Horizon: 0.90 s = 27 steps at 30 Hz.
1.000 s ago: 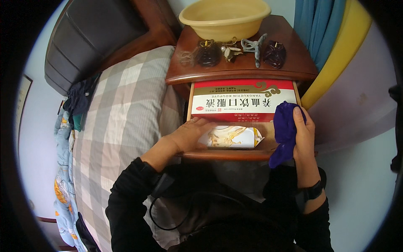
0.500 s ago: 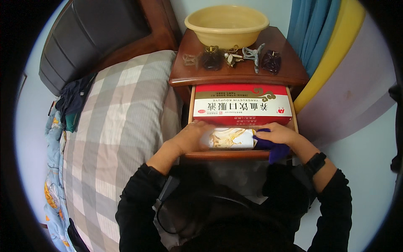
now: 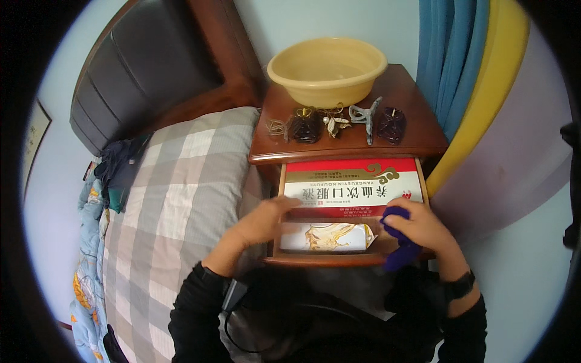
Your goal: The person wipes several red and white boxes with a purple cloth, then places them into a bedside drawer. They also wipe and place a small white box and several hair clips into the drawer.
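Note:
The top drawer [image 3: 327,261] of a wooden nightstand is pulled out. In it lie a red and white box [image 3: 354,187] at the back and a white packet with a gold pattern [image 3: 327,236] at the front. My left hand [image 3: 266,222] rests on the packet's left end, against the box. My right hand [image 3: 417,227] is closed on a dark blue cloth [image 3: 399,254] at the drawer's right front corner, beside the packet. The cloth hangs over the drawer front.
On the nightstand top [image 3: 417,136] stand a yellow plastic basin [image 3: 327,69] and several hair clips [image 3: 336,121]. A bed with a grey checked pillow [image 3: 181,199] and dark headboard [image 3: 145,78] is at the left. Blue curtain [image 3: 448,54] hangs at the right.
My right hand has come down from the drawer's right side to its front right corner with the blue cloth. My left hand stayed on the packet.

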Each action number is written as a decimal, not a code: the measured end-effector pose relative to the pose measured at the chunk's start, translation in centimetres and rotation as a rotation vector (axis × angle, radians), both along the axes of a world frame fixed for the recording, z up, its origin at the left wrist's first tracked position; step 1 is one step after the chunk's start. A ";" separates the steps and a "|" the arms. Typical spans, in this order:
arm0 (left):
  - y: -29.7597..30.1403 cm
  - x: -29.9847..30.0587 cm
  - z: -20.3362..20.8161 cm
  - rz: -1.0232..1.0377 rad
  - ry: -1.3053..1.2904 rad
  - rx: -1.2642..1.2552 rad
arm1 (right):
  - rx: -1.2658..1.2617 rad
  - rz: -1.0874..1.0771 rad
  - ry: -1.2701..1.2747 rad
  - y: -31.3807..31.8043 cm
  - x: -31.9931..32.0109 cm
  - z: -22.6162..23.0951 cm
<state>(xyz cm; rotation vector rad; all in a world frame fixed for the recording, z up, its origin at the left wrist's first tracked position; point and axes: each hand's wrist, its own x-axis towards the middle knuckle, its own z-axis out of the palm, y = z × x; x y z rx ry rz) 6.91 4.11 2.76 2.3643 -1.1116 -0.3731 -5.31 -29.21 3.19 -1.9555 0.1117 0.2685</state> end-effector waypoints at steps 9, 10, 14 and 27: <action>-9.8 5.7 5.9 0.154 -0.304 -0.345 | 0.916 -0.532 -0.136 -1.6 -0.2 0.5; -11.5 6.3 6.0 0.115 -0.360 -0.376 | 0.950 -0.558 -0.143 -1.9 0.0 0.4; -18.3 7.3 5.3 0.083 -0.603 -0.366 | 1.229 -0.640 -0.084 -2.2 0.4 0.6; -25.0 5.8 3.1 0.199 -0.659 -0.518 | 1.259 -0.814 -0.164 -3.0 0.4 0.3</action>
